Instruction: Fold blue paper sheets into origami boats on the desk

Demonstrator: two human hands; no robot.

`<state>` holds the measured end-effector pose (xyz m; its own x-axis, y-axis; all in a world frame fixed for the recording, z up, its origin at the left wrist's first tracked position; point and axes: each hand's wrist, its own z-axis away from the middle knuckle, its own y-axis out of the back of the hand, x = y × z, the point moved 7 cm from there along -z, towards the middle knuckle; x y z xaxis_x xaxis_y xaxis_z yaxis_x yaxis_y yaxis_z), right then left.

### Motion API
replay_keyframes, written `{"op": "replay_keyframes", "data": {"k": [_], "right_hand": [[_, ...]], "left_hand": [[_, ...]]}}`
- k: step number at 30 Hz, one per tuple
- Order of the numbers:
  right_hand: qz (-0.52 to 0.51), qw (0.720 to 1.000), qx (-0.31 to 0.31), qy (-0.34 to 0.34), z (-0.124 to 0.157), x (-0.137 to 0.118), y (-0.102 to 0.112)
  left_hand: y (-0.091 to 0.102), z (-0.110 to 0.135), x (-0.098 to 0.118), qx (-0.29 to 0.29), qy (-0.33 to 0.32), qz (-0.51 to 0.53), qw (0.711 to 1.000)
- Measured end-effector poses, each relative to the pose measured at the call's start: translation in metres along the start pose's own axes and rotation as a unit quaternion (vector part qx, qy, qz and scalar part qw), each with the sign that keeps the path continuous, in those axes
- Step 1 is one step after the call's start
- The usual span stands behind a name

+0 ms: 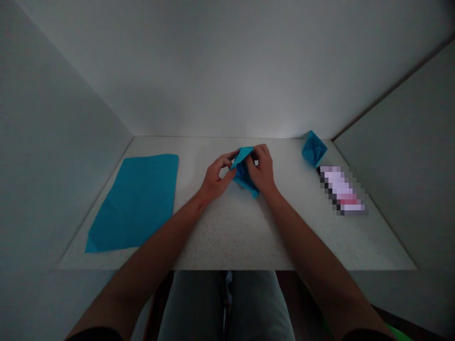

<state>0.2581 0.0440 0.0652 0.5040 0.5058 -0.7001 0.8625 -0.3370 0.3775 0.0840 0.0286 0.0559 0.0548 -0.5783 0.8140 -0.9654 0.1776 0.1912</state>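
A piece of folded blue paper [243,156] is held up over the middle of the table between my two hands. My left hand [217,176] pinches its left edge between thumb and fingers. On the other side my right hand [262,166] grips it, with the thumb reaching into the paper's open hollow and the fingers behind. A pointed corner of the paper hangs down beside my right wrist. Some of my fingertips are hidden behind the folds.
A large blue paper sheet [138,199] lies flat at the left. At the back right stands a folded blue paper shape [314,149], close to a pixelated phone-like object [343,192]. White walls enclose the speckled table [227,237] at the back and sides.
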Motion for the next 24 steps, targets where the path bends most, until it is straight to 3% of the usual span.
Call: {"op": "replay_keyframes", "data": {"k": [3,9,13,16,18,24], "right_hand": [[-0.028,1.000,0.001,-0.008,-0.002,0.001,0.002],[-0.117,0.992,-0.036,-0.015,-0.007,0.008,0.004],[-0.286,0.953,-0.026,-0.093,-0.009,0.024,0.001],[-0.394,0.904,-0.005,-0.164,-0.009,0.031,-0.003],[-0.419,0.888,0.014,-0.189,-0.010,0.033,-0.002],[-0.369,0.896,0.059,-0.241,-0.011,0.054,0.008]], "left_hand": [[0.003,-0.001,-0.007,0.031,0.016,0.003,0.999],[0.017,0.002,-0.030,0.146,0.068,0.044,0.986],[0.028,0.004,-0.036,0.188,0.089,0.024,0.978],[0.035,0.003,-0.038,0.202,0.097,0.006,0.975],[0.038,0.002,-0.041,0.204,0.112,-0.003,0.973],[0.036,0.001,-0.046,0.189,0.156,0.015,0.969]]}}
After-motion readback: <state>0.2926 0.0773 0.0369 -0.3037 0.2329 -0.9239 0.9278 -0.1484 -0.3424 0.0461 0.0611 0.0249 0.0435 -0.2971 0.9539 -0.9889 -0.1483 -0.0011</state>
